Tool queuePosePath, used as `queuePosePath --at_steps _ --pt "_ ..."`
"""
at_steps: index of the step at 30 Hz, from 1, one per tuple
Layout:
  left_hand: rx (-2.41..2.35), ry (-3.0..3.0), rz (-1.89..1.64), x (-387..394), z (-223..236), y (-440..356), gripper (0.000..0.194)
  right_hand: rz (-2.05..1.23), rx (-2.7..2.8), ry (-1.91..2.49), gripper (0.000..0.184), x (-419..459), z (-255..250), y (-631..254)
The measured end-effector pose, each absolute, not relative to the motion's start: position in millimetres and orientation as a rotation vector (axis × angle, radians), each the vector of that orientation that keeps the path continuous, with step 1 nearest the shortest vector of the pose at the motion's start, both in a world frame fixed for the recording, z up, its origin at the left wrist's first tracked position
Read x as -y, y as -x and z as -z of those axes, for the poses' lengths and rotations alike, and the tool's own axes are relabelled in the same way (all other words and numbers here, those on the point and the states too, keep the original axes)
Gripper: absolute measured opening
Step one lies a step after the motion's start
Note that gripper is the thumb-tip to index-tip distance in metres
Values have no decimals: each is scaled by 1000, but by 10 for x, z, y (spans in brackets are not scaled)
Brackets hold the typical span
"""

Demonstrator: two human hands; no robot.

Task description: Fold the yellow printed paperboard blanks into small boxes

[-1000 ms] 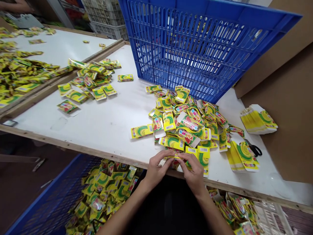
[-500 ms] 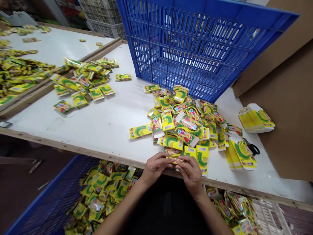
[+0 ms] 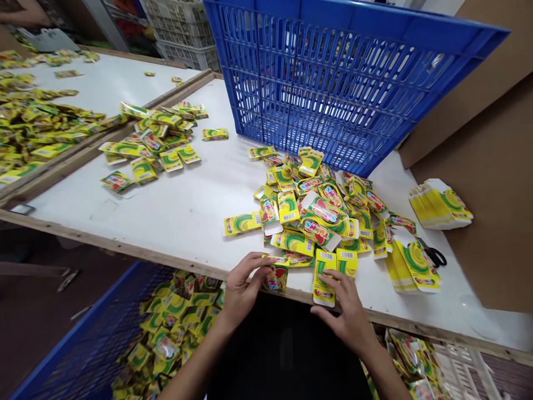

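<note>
Closest to me, below the table edge, a blue crate (image 3: 95,328) holds a deep heap of yellow-and-green packets (image 3: 179,316), and over on the right more packets (image 3: 412,355) lie beside a white crate (image 3: 462,366). Just above, at the wooden edge, the person's left hand (image 3: 245,283) pinches a small carton (image 3: 275,278) between thumb and fingers, its red-and-green face turned this way. The right hand (image 3: 347,308) is spread, fingertips resting on an upright-lying yellow carton (image 3: 325,280) whose lower end reaches the table's edge, the thumb standing away from the fingers. Beyond the hands, a loose pile of cartons (image 3: 316,205) covers the middle of the white table (image 3: 200,233). To its right lie a stack of flattened cartons (image 3: 410,264), black-handled scissors (image 3: 436,255) partly tucked beside it, and another bundle (image 3: 441,205) near a big cardboard box (image 3: 487,194). Behind the pile leans a tall blue basket (image 3: 333,78). Off to the left sits a smaller cluster (image 3: 162,136), then, past a wooden strip (image 3: 83,161), a larger heap (image 3: 45,122). Farthest away are stacked pale crates (image 3: 183,33).
</note>
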State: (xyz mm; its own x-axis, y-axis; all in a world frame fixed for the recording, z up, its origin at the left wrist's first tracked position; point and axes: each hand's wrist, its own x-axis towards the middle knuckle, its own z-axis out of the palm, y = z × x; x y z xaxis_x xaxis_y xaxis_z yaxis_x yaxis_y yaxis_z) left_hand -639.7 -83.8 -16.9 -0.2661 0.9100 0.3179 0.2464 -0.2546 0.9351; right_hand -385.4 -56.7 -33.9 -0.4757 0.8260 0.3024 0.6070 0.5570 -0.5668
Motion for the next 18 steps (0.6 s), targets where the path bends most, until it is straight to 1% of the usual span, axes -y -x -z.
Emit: queuePosePath --at_steps 1,2,3,6,7,10,12,14,16,17,18 --pt "-1484 -1452 -1543 863 124 6461 17 -496 2300 1161 56 593 369 3821" --pt "-1539 -1472 -1519 899 81 6544 17 -459 2330 1172 58 614 399 3793" --pt "-1610 -1494 -1485 944 40 6647 17 -428 2339 1178 52 631 424 3769" --pt "-1888 -1582 -1322 1112 -65 7025 15 -433 2313 1160 16 647 437 3717" --pt "-1998 -1620 -1268 1165 -93 7139 15 -455 2298 1150 10 642 415 3707" --pt "-2218 -1732 -1187 1251 -158 7263 17 -468 2174 1137 9 598 275 3714" --pt "-2134 -1791 -1199 1227 -165 7100 24 -448 2026 1122 8 550 147 3770" --pt "-1865 -1828 -1202 1143 -121 6778 36 -487 1895 1116 7 495 28 3876" --pt "-1542 -1842 -1168 1027 -19 6404 52 -599 1825 1126 8 443 -40 4024" --pt "-1417 -1835 -1157 969 50 6235 53 -668 1807 1138 9 421 -44 4103" --pt "-1340 -1797 -1171 914 128 6094 49 -735 1789 1154 10 403 -27 4179"
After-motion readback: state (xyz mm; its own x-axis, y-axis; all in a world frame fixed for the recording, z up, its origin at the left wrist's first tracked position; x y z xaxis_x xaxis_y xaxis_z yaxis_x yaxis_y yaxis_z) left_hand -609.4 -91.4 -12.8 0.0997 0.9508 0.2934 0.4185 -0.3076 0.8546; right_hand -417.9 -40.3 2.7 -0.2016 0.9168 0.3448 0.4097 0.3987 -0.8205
